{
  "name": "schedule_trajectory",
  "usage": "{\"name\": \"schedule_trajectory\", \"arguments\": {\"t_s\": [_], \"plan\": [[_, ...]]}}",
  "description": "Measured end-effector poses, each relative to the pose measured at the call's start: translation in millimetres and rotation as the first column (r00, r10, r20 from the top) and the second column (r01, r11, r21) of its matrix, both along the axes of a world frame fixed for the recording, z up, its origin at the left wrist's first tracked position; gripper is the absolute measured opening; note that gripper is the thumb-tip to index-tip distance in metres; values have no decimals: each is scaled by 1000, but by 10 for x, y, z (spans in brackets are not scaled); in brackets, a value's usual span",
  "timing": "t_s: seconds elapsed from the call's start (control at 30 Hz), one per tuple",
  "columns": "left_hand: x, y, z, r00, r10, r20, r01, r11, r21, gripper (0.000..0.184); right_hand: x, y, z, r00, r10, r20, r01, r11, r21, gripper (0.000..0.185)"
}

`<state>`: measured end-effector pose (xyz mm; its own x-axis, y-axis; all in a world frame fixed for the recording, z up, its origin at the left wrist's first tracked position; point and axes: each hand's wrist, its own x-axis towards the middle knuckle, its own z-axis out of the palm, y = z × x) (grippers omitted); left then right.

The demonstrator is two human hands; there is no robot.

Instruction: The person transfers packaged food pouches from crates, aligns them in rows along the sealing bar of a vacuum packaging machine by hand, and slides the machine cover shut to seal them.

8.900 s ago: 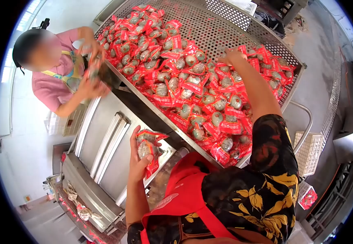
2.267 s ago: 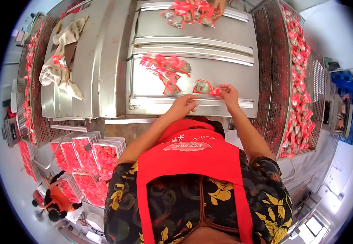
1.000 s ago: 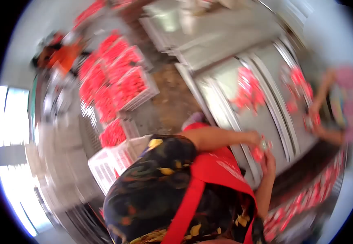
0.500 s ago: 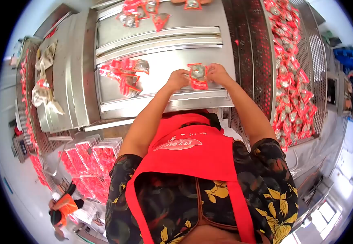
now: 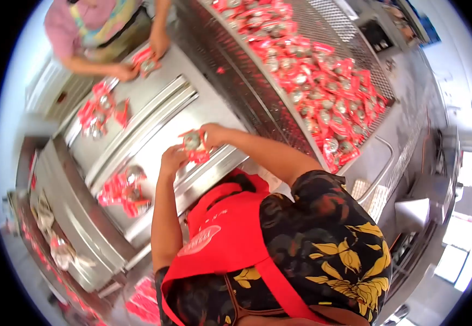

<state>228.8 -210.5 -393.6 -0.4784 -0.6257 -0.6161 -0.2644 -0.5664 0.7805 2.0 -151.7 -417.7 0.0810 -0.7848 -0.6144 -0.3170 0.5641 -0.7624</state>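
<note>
Apron (image 5: 214,247), bright red, is nearest. Beyond it, left hand (image 5: 174,158) and right hand (image 5: 213,136) pinch opposite edges of one packet (image 5: 193,142), both grips closed on it, over the near strip of the steel worktop (image 5: 168,132). A near heap of packets (image 5: 131,192) lies to its left. Past the metal rails (image 5: 138,131) lies a far heap (image 5: 102,113); beyond, a co-worker's hands (image 5: 160,44) hold another packet (image 5: 145,63).

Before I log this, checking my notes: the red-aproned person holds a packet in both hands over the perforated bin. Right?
Not over the perforated bin: the head view shows the left hand and right hand holding the packet over the metal worktop.
</note>
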Motion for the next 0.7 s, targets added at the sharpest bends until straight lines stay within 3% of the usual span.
{"name": "schedule_trajectory", "arguments": {"t_s": [0.07,0.13,0.2,0.27,0.37,0.43,0.57,0.63,0.7], "plan": [[-56,-125,-98,997,-69,18,69,998,-6,36,-38,-18,-211,942,1,-335,-115,940,-321,44],[100,-126,-240,990,-124,63,136,964,-228,35,-129,-49,-321,982,-35,-185,-40,920,-390,38],[142,-91,-344,997,-75,0,74,978,-194,36,-112,-53,-379,993,-41,-108,-7,912,-409,36],[114,-48,-346,998,-51,-28,45,986,-162,38,-50,-65,68,962,-1,-273,-30,993,-111,44],[55,29,-161,999,35,-17,-36,999,-24,37,-61,-38,192,957,48,-285,-69,996,-63,43],[66,84,-193,999,30,-14,-30,999,-34,37,-85,-29,193,965,127,-232,-110,990,84,44],[28,206,-71,998,60,2,-59,997,-56,37,-91,7,121,984,136,-117,-127,989,81,44],[-12,273,-89,994,106,-39,-108,993,-50,38,-85,57,44,926,47,-373,-169,939,-299,42],[-50,337,-185,988,146,-52,-150,985,-90,37,-82,62,4,935,24,-355,-136,946,-295,42]]}}
